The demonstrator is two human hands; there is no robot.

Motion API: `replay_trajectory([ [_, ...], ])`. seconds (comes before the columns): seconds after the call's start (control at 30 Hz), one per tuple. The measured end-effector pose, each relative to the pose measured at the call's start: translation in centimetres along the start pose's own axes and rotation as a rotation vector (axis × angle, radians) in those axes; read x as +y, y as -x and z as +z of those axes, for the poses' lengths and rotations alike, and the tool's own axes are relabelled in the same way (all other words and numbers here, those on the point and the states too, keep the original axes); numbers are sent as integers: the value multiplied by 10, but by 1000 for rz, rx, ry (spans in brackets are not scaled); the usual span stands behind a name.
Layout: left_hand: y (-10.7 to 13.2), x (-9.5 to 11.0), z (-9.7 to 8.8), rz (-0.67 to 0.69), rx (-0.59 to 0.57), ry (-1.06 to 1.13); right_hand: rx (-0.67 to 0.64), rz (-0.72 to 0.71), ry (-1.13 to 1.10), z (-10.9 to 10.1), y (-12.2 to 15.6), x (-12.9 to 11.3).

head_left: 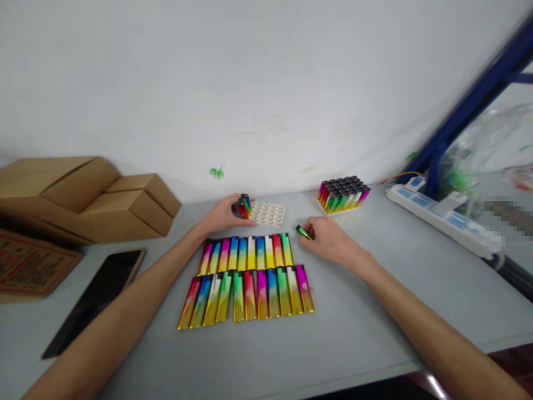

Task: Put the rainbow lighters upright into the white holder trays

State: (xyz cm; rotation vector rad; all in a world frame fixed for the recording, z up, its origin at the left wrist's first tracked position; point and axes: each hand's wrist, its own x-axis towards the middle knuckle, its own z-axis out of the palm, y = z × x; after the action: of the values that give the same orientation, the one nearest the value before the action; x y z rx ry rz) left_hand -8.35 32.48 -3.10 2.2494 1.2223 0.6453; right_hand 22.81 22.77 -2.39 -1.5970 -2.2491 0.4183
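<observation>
My right hand (pixel 328 239) pinches a green lighter (pixel 305 233), top leftward—the white tray (pixel 270 214) sits nearer my left hand (pixel 222 215), clasping standing lighters (pixel 244 206)

Soft, even, slightly dull light greys the wall (pixel 266 83) behind the fingers (pixel 315 225) and leaves only faint shadows on the desk (pixel 366 333). In front of them, shiny lighters (pixel 249 280) catch small glints. Left of them, shade darkens between cartons (pixel 70 203). Fine detail is soft; wide-angle stretching grows outward, and blocky pixelation covers a patch far right.
</observation>
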Motion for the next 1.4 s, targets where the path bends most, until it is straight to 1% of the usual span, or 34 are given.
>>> replay_trajectory([
  [0.07,0,0,0,5,3,-4,35,-17,-144,-3,1,4],
  [0.13,0,0,0,9,5,-11,44,-52,-432,-6,4,8],
  [0.2,0,0,-1,13,4,-17,8,-54,-740,-7,7,9],
  [0.27,0,0,-1,18,3,-15,-65,-35,-937,-7,10,6],
  [0.37,0,0,-1,25,6,-6,-159,-33,-1041,-6,12,-3],
  [0.47,0,0,0,27,9,-5,-161,-25,-1062,-7,13,-8],
  [0.6,-1,-2,1,37,17,-9,-226,47,-1163,-8,12,-10],
  [0.67,-1,-3,1,42,19,-8,-205,32,-1201,-8,13,-10],
  [0.77,-1,-3,2,40,11,-13,-89,-38,-1188,-7,15,-13],
  [0.87,-1,-1,2,44,12,-28,-5,-30,-1097,-4,15,-13],
  [0.93,0,0,2,47,14,-36,63,-6,-982,-2,14,-12],
  [1.03,0,1,2,48,18,-37,154,9,-753,-1,13,-9],
  [1.1,0,2,2,47,21,-33,177,10,-607,-1,14,-9],
  [1.2,0,2,2,38,21,-27,183,5,-468,0,15,-10],
  [1.3,0,3,2,36,16,-44,189,2,-416,1,16,-13],
  [1.4,0,2,1,38,16,-60,187,-2,-410,2,15,-15],
])
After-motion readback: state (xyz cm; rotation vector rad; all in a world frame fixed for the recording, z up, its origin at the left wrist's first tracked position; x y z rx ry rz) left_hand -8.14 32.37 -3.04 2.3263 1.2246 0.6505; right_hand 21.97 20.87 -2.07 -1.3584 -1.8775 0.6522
